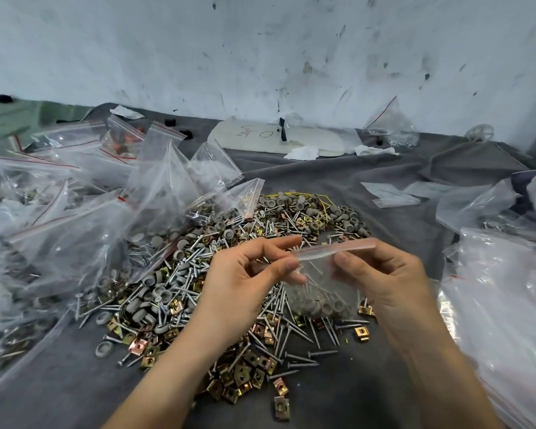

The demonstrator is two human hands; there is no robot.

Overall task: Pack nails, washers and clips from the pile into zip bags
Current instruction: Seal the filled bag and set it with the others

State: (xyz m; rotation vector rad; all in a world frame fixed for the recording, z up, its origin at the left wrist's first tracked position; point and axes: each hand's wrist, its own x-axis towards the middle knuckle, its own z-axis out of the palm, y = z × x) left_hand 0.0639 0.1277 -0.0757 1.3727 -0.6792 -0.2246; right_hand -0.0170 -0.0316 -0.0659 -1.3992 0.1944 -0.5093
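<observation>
A small clear zip bag (321,289) with a red-striped seal hangs above the pile, holding nails and grey washers at its bottom. My left hand (248,280) pinches the bag's top left corner between thumb and fingers. My right hand (381,274) pinches the top right part near the seal. Beneath both hands spreads the pile (198,274) of silver nails, grey washers and gold and copper clips on a grey cloth (369,382).
Many filled zip bags (75,212) are heaped on the left. Flat clear bags (502,305) lie stacked on the right. At the back stand a white board (260,137), crumpled tissues and a scuffed white wall.
</observation>
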